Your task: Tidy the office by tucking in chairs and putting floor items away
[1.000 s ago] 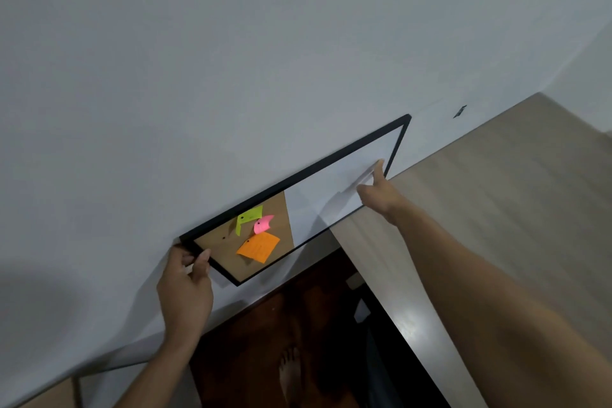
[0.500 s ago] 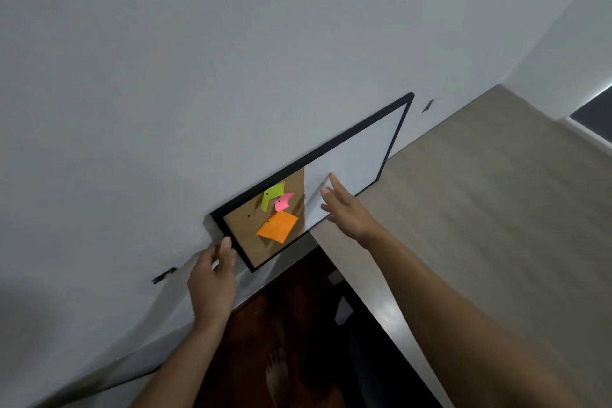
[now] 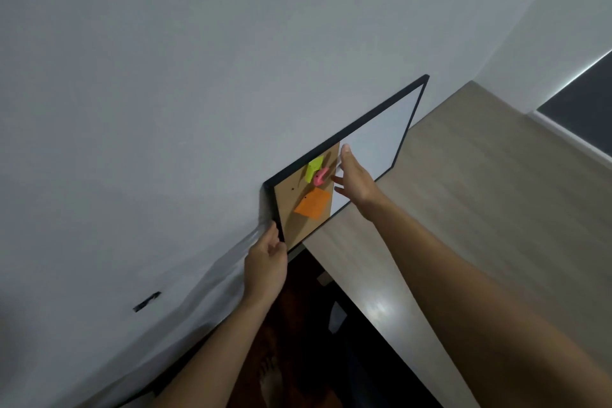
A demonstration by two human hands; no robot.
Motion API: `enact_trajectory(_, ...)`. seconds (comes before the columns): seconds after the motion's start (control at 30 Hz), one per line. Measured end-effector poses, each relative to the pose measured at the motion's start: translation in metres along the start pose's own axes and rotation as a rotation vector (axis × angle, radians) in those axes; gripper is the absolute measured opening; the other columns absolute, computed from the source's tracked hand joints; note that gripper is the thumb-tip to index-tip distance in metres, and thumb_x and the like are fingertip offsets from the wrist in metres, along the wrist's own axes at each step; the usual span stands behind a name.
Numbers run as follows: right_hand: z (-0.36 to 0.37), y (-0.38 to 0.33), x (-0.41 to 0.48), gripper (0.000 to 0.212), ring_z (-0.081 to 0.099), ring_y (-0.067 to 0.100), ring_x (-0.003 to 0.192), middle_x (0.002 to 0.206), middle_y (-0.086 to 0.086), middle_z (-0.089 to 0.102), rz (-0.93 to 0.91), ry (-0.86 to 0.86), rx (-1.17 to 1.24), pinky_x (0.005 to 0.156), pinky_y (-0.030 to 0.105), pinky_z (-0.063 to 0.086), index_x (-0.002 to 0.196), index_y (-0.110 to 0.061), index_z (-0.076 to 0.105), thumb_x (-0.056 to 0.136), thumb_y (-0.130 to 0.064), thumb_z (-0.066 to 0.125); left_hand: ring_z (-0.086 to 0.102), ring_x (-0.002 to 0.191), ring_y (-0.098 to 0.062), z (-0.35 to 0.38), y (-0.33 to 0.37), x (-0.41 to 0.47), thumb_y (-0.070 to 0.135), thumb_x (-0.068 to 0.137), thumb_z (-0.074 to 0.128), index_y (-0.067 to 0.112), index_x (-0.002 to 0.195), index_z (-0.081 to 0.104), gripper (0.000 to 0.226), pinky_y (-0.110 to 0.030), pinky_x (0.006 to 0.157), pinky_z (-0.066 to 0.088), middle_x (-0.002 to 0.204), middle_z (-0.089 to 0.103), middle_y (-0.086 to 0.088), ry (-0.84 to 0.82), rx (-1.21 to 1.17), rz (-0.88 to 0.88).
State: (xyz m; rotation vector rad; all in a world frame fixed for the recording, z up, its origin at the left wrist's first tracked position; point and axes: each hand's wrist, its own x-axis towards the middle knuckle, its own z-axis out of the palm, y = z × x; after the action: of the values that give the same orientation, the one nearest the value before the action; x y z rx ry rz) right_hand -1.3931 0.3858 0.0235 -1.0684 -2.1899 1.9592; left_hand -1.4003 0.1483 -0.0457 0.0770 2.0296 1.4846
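A black-framed board (image 3: 374, 142), half cork and half whiteboard, leans against the pale wall with its lower edge on a light wooden desk (image 3: 480, 202). Green, pink and orange sticky notes (image 3: 313, 204) are pinned on the cork part. My left hand (image 3: 266, 263) grips the frame at its lower left corner. My right hand (image 3: 354, 179) is stretched out with fingers spread, flat against the board's face near the line between cork and whiteboard.
The white wall (image 3: 165, 93) fills the left and top. A small black mark or clip (image 3: 146, 301) sits on the wall at lower left. Below the desk edge lies dark floor (image 3: 298, 341), with a bare foot (image 3: 270, 378). A dark window (image 3: 583, 109) shows at right.
My right hand slid left along the board from its far right end to the cork edge. My left hand kept its hold on the left corner, and the view shifted so the board sits more to the right.
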Motion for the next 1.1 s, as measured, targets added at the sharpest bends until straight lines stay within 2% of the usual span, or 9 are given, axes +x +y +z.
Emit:
enact_trajectory(0.1, -0.008, -0.004, 0.013, 0.095, 0.037, 0.033, 0.156, 0.173, 0.01, 0.028, 0.017, 0.08, 0.022, 0.125, 0.054, 0.037, 0.168, -0.026, 0.02, 0.094, -0.085, 0.015, 0.045, 0.149, -0.01, 0.008, 0.007, 0.012, -0.001, 0.104, 0.046, 0.026, 0.166, 0.033, 0.069, -0.016, 0.109, 0.038, 0.164, 0.046, 0.006, -0.149, -0.022, -0.033)
enact_trajectory(0.17, -0.012, -0.01, 0.018, 0.09, 0.035, 0.034, 0.157, 0.173, 0.011, 0.026, 0.022, 0.132, 0.036, 0.127, 0.053, 0.034, 0.168, -0.024, 0.02, 0.098, -0.081, 0.014, 0.041, 0.144, -0.001, 0.012, 0.011, 0.019, -0.009, 0.102, 0.044, 0.027, 0.168, 0.025, 0.078, 0.0, 0.096, 0.04, 0.161, 0.043, 0.011, -0.247, -0.01, -0.033)
enact_trajectory(0.23, -0.016, -0.015, 0.02, 0.082, 0.037, 0.034, 0.155, 0.171, 0.014, 0.03, 0.02, 0.172, 0.042, 0.127, 0.049, 0.032, 0.167, -0.02, 0.022, 0.105, -0.071, 0.011, 0.04, 0.139, 0.001, 0.016, 0.011, 0.028, -0.011, 0.102, 0.044, 0.028, 0.169, 0.02, 0.081, 0.007, 0.079, 0.042, 0.153, 0.041, 0.019, -0.313, -0.012, -0.035)
enact_trajectory(0.47, -0.028, -0.015, 0.028, 0.077, 0.039, 0.034, 0.154, 0.171, 0.014, 0.032, 0.063, 0.176, 0.095, 0.127, 0.052, 0.033, 0.166, -0.013, 0.026, 0.109, -0.063, 0.014, 0.032, 0.143, 0.003, 0.019, 0.016, 0.043, -0.004, 0.106, 0.049, 0.035, 0.169, 0.013, 0.082, 0.004, 0.079, 0.046, 0.16, 0.034, 0.02, -0.422, -0.022, -0.032)
enact_trajectory(0.67, -0.027, -0.005, 0.028, 0.074, 0.039, 0.033, 0.155, 0.171, 0.009, 0.033, 0.061, 0.161, 0.086, 0.126, 0.051, 0.036, 0.164, -0.019, 0.032, 0.108, -0.064, 0.016, 0.03, 0.158, -0.013, 0.012, 0.019, 0.038, 0.0, 0.107, 0.051, 0.032, 0.169, 0.017, 0.078, 0.003, 0.085, 0.045, 0.172, 0.029, 0.012, -0.408, -0.013, -0.014)
enact_trajectory(0.8, -0.028, 0.004, 0.023, 0.076, 0.038, 0.031, 0.155, 0.172, 0.008, 0.032, 0.062, 0.171, 0.047, 0.125, 0.054, 0.036, 0.165, -0.021, 0.029, 0.106, -0.068, 0.018, 0.036, 0.157, -0.016, 0.011, 0.021, 0.034, 0.014, 0.108, 0.056, 0.034, 0.168, 0.022, 0.072, -0.026, 0.11, 0.037, 0.172, 0.032, 0.011, -0.376, 0.057, -0.021)
enact_trajectory(0.93, -0.043, 0.024, 0.005, 0.084, 0.036, 0.027, 0.156, 0.173, 0.005, 0.029, 0.084, 0.209, 0.012, 0.128, 0.055, 0.031, 0.167, -0.023, 0.025, 0.101, -0.076, 0.026, 0.044, 0.151, -0.014, 0.014, 0.018, 0.023, 0.02, 0.107, 0.058, 0.029, 0.165, 0.033, 0.063, -0.022, 0.107, 0.038, 0.168, 0.039, 0.009, -0.398, 0.121, -0.003)
enact_trajectory(1.03, -0.063, 0.046, -0.018, 0.082, 0.032, 0.024, 0.158, 0.173, 0.004, 0.03, 0.077, 0.259, 0.005, 0.13, 0.052, 0.028, 0.165, -0.017, 0.029, 0.103, -0.071, 0.034, 0.052, 0.141, -0.01, 0.024, 0.015, 0.015, 0.018, 0.107, 0.059, 0.022, 0.162, 0.041, 0.058, -0.006, 0.089, 0.041, 0.164, 0.046, 0.006, -0.431, 0.146, 0.025)
enact_trajectory(1.1, -0.078, 0.063, -0.037, 0.081, 0.037, 0.024, 0.156, 0.169, 0.006, 0.038, 0.096, 0.318, -0.016, 0.129, 0.052, 0.031, 0.162, -0.014, 0.037, 0.103, -0.069, 0.037, 0.054, 0.132, -0.006, 0.036, 0.014, 0.008, 0.017, 0.107, 0.058, 0.019, 0.16, 0.043, 0.055, -0.005, 0.084, 0.042, 0.161, 0.048, 0.007, -0.474, 0.168, 0.043)
